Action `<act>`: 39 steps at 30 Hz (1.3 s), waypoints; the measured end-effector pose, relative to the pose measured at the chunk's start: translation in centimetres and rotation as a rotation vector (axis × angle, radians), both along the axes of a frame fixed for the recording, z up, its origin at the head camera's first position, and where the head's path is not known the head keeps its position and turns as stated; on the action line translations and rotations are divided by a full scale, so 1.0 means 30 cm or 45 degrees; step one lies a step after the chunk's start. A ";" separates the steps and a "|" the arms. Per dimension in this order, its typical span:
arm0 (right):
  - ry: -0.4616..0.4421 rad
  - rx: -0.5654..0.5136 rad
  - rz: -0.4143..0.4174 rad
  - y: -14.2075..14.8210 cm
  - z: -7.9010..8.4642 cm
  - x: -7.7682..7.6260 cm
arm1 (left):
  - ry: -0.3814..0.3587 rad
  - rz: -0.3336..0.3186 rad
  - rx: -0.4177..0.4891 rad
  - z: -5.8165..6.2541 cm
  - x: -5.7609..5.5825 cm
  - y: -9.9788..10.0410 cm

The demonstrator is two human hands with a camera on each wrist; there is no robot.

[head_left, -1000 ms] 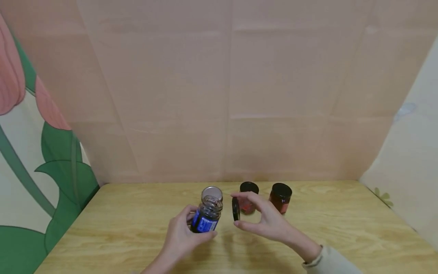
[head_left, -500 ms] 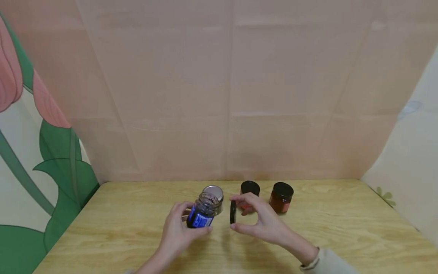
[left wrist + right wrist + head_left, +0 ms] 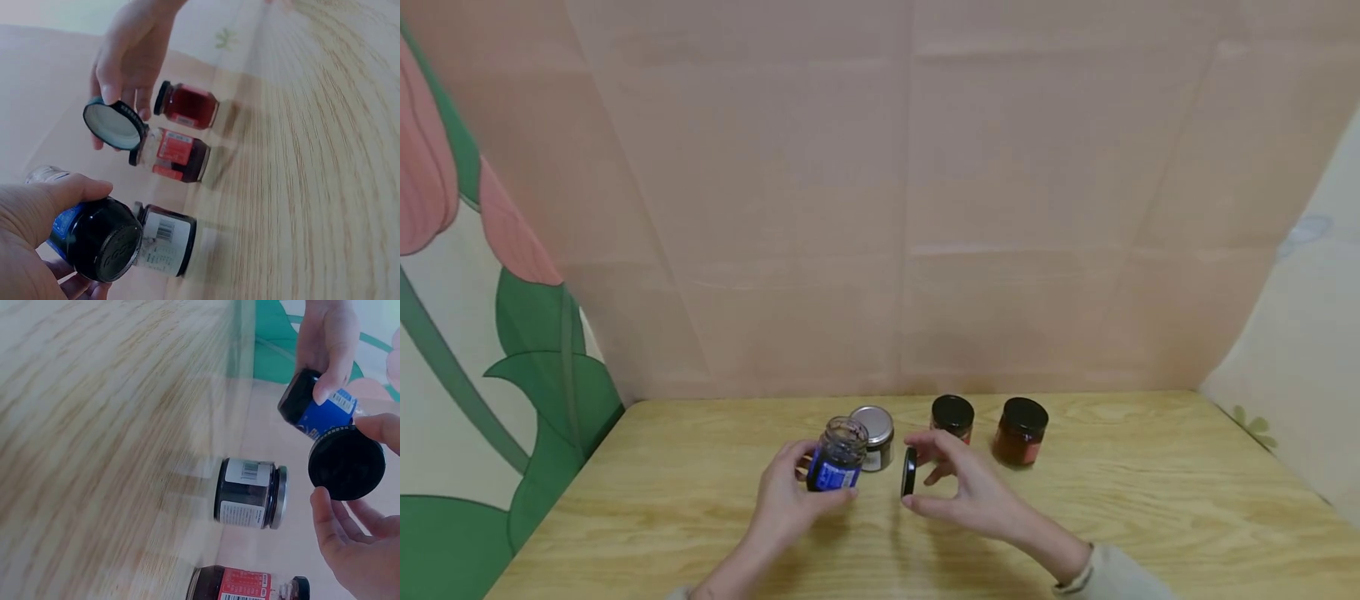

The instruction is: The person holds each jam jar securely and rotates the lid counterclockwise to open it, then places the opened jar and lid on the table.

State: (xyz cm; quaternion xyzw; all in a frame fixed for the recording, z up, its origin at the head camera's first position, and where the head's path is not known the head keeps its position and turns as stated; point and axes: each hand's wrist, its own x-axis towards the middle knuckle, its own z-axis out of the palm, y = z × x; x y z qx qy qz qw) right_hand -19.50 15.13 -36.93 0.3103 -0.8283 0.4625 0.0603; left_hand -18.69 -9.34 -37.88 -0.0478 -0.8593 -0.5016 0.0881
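My left hand (image 3: 786, 492) grips a glass jar (image 3: 837, 467) with a blue label and dark contents, its mouth uncovered and tipped a little to the right. Its dark base (image 3: 115, 250) faces the left wrist camera. Between thumb and fingers, my right hand (image 3: 973, 492) pinches a black lid (image 3: 909, 472) held on edge, apart from the jar. The lid's pale inner side (image 3: 112, 127) shows in the left wrist view; the black top (image 3: 347, 464) faces the right wrist camera. Both hands are above the table.
Behind the held jar stands a silver-lidded jar (image 3: 874, 433) with a white label. Two black-lidded jars, one red-labelled (image 3: 175, 150) partly behind my right hand and one with dark red contents (image 3: 1020, 432), stand farther right on the wooden table (image 3: 700, 467). A pinkish cloth (image 3: 895, 208) hangs behind.
The blue-labelled jar has moved left and tilts less, uncovering more of the silver-lidded jar. My right hand has shifted slightly left with the black lid still pinched.
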 end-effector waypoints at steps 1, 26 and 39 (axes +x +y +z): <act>-0.014 -0.002 0.001 -0.001 -0.002 0.000 | -0.009 0.001 -0.001 -0.003 -0.002 -0.001; -0.220 -0.026 0.090 -0.048 -0.014 -0.005 | -0.099 0.038 0.041 -0.023 -0.082 -0.039; -0.266 0.010 0.166 -0.082 -0.029 -0.006 | -0.128 0.065 0.047 -0.054 -0.139 -0.081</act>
